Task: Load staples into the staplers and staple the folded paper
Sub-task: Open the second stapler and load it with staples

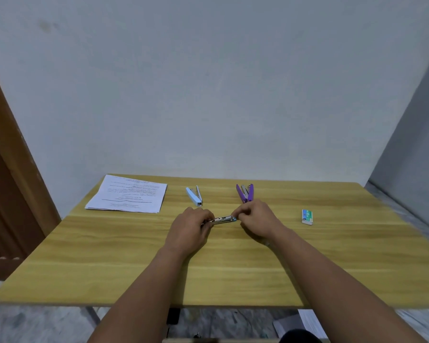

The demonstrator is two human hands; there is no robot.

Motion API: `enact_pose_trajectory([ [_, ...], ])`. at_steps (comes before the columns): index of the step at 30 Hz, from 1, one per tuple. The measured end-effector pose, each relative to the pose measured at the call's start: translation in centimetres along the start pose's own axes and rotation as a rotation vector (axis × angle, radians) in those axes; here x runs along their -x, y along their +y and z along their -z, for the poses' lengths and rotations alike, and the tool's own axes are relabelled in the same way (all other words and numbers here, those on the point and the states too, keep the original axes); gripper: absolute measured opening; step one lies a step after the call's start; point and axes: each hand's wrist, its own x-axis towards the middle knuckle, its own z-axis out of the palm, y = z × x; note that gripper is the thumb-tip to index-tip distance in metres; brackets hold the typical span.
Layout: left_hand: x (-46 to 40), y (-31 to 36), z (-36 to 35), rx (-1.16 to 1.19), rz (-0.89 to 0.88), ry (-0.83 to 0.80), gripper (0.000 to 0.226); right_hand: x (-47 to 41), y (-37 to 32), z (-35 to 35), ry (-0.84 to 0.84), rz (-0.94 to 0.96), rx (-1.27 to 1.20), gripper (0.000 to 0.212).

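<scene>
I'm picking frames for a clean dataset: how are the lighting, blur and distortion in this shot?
Head view: light is dim, soft and even, without glare. Wide-angle bending curves the table edges, and its corners smear. The print on the paper stack is unreadable. The stapler held between the left hand and right hand looks soft, its detail lost.

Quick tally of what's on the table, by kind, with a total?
Staplers: 3, namely light blue stapler, purple stapler, and the stapler in hand gripped by left hand and right hand
Staple box: 1
Paper stack: 1
Total: 5
</scene>
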Motion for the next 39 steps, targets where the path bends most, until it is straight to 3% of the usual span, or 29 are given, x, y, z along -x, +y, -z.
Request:
enact_pose_trajectory([
  [7, -0.3, -0.5, -0.7, -0.071, -0.072, 0.013, 0.022, 0.3, -0.2, -0.6, -0.037, 0.113, 0.062, 0.033],
  [11, 0.0, 0.0, 0.0, -0.005, -0.018, -0.009, 0.023, 0.8, -0.6, -1.2, -0.084, 0.198, 0.236, 0.038],
  [17, 1.0, -2.3, 2.9, -0.025, 0.044, -0.078, 0.031, 0.8, -0.7, -1.1, -0.082, 0.192, 0.276, 0.040],
  [20, 0.9, -3.8, 4.4, 0.137, 0.208, -0.092, 0.029, 0.8, -0.3, -1.1, -0.084, 0.172, 0.200, 0.038],
  [23, 0.5, -3.1, 4.7, 0.380, 0.335, 0.023, 0.039, 0.6, -0.2, -1.0, -0.062, 0.138, 0.111, 0.029],
  [32, -2.3, 2.9, 1.7, 0.712, 0.440, 0.297, 0.061, 0.3, -0.2, -0.9, -0.001, 0.037, -0.127, 0.050],
  [34, -2.4, 3.2, 0.6, 0.618, 0.370, 0.277, 0.054, 0.3, 0.1, -1.0, 0.012, 0.038, -0.137, 0.052],
  [39, -1.9, 2.7, -2.0, 0.038, 0.048, 0.064, 0.040, 0.3, 0.6, -0.6, 0.024, 0.024, -0.189, 0.062],
])
